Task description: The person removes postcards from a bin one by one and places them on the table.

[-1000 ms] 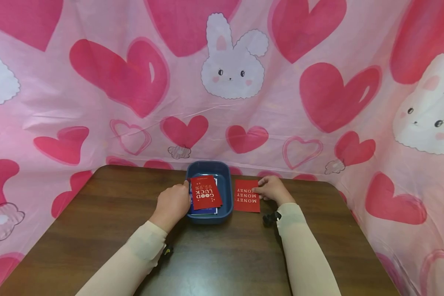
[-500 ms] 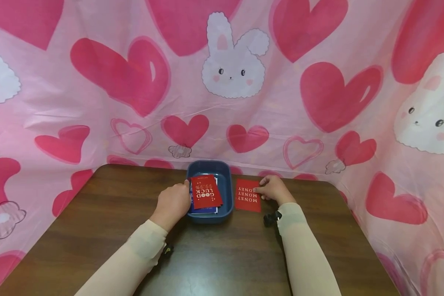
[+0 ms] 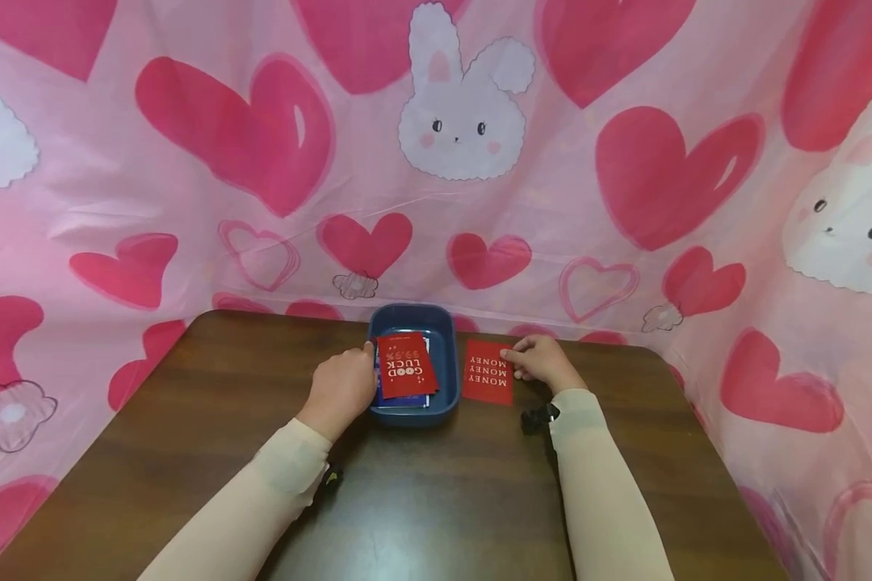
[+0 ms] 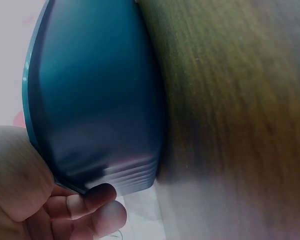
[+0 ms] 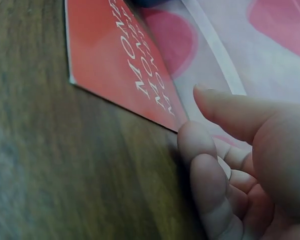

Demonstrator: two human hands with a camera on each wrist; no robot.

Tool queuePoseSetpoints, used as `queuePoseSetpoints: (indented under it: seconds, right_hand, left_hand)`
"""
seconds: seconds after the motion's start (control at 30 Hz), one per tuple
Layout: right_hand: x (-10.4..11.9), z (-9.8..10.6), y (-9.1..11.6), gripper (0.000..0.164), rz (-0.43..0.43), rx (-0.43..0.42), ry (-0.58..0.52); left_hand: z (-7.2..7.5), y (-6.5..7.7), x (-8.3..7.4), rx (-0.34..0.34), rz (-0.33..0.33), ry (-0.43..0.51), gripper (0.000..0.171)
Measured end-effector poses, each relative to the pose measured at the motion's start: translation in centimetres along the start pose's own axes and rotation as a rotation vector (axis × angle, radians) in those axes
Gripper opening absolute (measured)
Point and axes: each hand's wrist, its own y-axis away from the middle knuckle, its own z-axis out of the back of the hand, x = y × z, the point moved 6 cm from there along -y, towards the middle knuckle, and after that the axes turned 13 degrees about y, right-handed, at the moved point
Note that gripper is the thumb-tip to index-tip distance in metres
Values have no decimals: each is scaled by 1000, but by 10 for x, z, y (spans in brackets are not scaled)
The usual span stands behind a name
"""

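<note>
A dark blue plastic bin stands at the table's back middle. My left hand grips its left rim, with fingers bent against the outer wall in the left wrist view. Inside lie a red envelope marked GOOD LUCK and a blue-and-white printed piece partly under it. Just right of the bin lies a red envelope printed MONEY. My right hand is at this envelope's right edge. Its fingertips meet the near corner in the right wrist view, while the thumb stands apart from them.
The brown wooden table extends in front of the bin and to both sides. Behind and around it hangs a pink cloth with hearts and rabbits, close to the bin's far side. Small black devices are strapped at the wrists.
The head view has tipped slightly downward, so everything appears a little higher or lower in it. Both hands, the bin and the envelopes keep their places relative to each other.
</note>
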Motion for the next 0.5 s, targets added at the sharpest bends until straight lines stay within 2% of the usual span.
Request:
queuePoseSetpoints:
  seconds: [0.13,0.3,0.4,0.5]
  right_hand:
    - [4,6,-3,38,4,-1,-47]
    - [8,6,2,36,9,18,-84]
    - [24,12,9,36,59,3,-96]
    - [50,20,20,38,125,-16,-109]
  left_hand:
    - [4,-4,-1,0,5,5,67]
    - [3,-1,0,7,-1,-1,63]
    - [1,1,0,6,-6,4,63]
    - [0,1,1,3,-4,15,65]
